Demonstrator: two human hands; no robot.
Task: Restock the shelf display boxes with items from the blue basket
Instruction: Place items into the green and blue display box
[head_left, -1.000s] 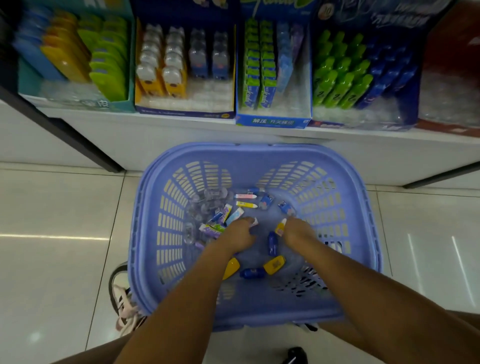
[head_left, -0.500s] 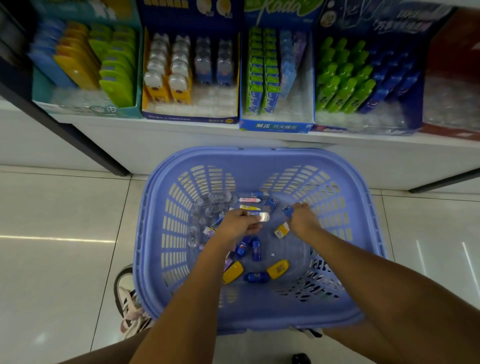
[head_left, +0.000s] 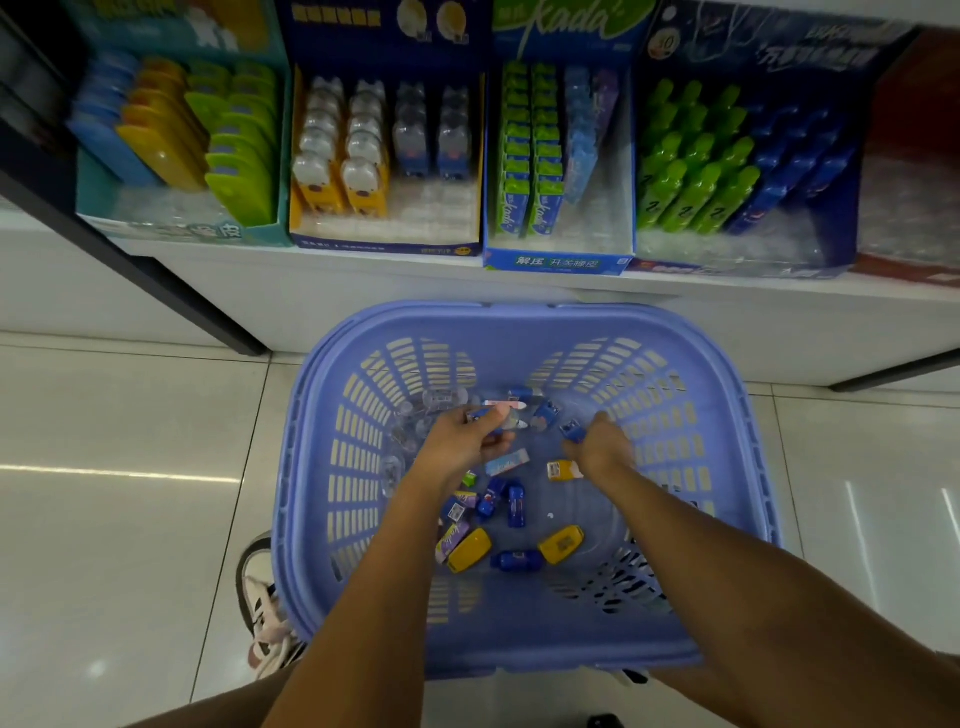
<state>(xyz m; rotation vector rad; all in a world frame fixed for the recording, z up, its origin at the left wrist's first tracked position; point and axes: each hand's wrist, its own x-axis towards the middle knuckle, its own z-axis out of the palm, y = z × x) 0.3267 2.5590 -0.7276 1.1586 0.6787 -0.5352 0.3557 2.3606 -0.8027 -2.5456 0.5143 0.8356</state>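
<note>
Blue basket (head_left: 519, 644) sits on the floor (head_left: 130, 519), display boxes (head_left: 387, 239) beyond its far rim. Inside it, near that rim, my left hand (head_left: 457, 447) curls round small items (head_left: 482, 415) and my right hand (head_left: 605, 449) pinches a blue piece (head_left: 571, 431).

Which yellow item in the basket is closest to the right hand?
The yellow item with a white end, beside the right hand; the other two lie nearer the person.

Glossy white tile floor (head_left: 130, 519), white shelf base (head_left: 363, 296), dark slanted upright (head_left: 156, 291), reflected light streak (head_left: 119, 474)
</note>
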